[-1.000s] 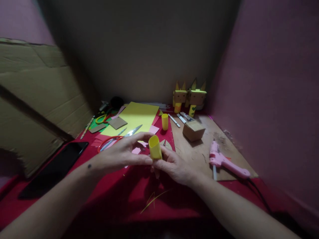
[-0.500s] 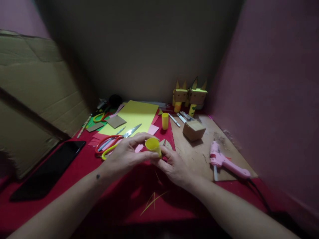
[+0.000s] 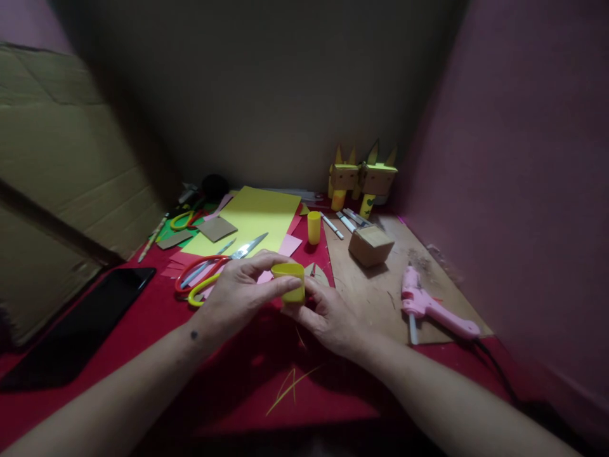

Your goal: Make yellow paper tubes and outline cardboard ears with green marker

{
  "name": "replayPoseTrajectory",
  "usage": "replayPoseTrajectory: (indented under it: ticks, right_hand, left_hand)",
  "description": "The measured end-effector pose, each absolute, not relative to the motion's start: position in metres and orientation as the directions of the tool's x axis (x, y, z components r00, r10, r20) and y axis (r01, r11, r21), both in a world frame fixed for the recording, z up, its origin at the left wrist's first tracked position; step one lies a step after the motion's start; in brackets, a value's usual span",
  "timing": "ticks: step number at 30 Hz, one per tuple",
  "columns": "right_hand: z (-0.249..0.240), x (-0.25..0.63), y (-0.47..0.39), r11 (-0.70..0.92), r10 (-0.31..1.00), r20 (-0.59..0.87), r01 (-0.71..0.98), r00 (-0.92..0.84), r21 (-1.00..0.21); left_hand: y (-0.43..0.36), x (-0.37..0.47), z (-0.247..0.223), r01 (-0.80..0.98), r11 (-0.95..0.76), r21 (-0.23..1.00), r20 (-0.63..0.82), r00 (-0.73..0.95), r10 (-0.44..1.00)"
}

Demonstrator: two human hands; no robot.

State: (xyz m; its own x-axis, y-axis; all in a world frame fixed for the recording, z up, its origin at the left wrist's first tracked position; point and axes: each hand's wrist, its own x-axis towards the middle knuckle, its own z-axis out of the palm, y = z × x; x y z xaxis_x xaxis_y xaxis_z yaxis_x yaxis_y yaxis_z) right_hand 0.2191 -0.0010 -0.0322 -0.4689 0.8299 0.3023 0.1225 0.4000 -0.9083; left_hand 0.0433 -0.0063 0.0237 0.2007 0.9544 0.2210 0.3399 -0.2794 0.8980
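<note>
A short yellow paper tube [image 3: 292, 291] is held between both hands at the middle of the view, its open end facing up. My left hand [image 3: 245, 289] pinches its near side with the thumb, the fingers behind it. My right hand [image 3: 328, 316] grips its right side and bottom. Just beyond stands another yellow tube [image 3: 314, 228], upright on the red cloth [image 3: 214, 406]. Scissors with red and yellow handles [image 3: 202, 279] lie beside my left hand, partly over pink and yellow paper.
A pink glue gun [image 3: 435, 310] and a small cardboard box [image 3: 371, 245] rest on a brown board [image 3: 375, 301]. Two cardboard figures [image 3: 378, 179] stand at the back. A black phone [image 3: 80, 327] lies at left, near yellow sheets [image 3: 261, 212].
The yellow tube has been turned between my fingers; its rim now looks flatter and more of its side shows. The view has shifted slightly.
</note>
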Motion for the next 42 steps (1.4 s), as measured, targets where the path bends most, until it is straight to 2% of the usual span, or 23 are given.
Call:
replayPoseTrajectory:
  ticks: [7, 10, 15, 19, 24, 30, 33, 37, 42]
  right_hand:
    - [-0.038, 0.217, 0.002, 0.351, 0.846, 0.257, 0.124, -0.468, -0.928]
    - [-0.038, 0.216, 0.002, 0.344, 0.845, 0.259, 0.106, -0.467, -0.933]
    - [-0.027, 0.229, 0.0, 0.328, 0.909, 0.296, 0.066, -0.293, -0.942]
    - [-0.02, 0.239, 0.003, 0.308, 0.942, 0.305, 0.002, -0.143, -0.951]
    - [-0.021, 0.237, 0.005, 0.276, 0.938, 0.262, 0.031, -0.226, -0.961]
    - [-0.025, 0.229, 0.005, 0.327, 0.894, 0.282, 0.078, -0.348, -0.942]
    - [-0.031, 0.226, 0.006, 0.41, 0.857, 0.348, 0.093, -0.38, -0.907]
    - [-0.034, 0.223, 0.005, 0.59, 0.773, 0.519, 0.113, -0.366, -0.8]
    - [-0.029, 0.221, 0.001, 0.584, 0.781, 0.541, 0.059, -0.311, -0.81]
  left_hand:
    - [-0.004, 0.043, 0.018, 0.343, -0.281, 0.897, 0.201, 0.25, 0.947]
    - [-0.003, 0.038, 0.015, 0.357, -0.268, 0.895, 0.198, 0.22, 0.955]
    - [0.003, 0.03, 0.009, 0.364, -0.228, 0.903, 0.195, 0.125, 0.973]
    - [0.006, 0.033, 0.001, 0.406, -0.178, 0.896, 0.135, 0.132, 0.982]
    - [0.006, 0.034, -0.013, 0.427, -0.178, 0.887, 0.092, 0.214, 0.972]
    - [0.01, 0.03, -0.022, 0.407, -0.234, 0.883, 0.111, 0.303, 0.946]
    - [0.008, 0.03, -0.021, 0.429, -0.277, 0.859, 0.156, 0.296, 0.942]
    - [0.0, 0.035, -0.017, 0.473, -0.35, 0.809, 0.234, 0.288, 0.929]
    - [-0.006, 0.042, -0.019, 0.476, -0.434, 0.765, 0.316, 0.311, 0.896]
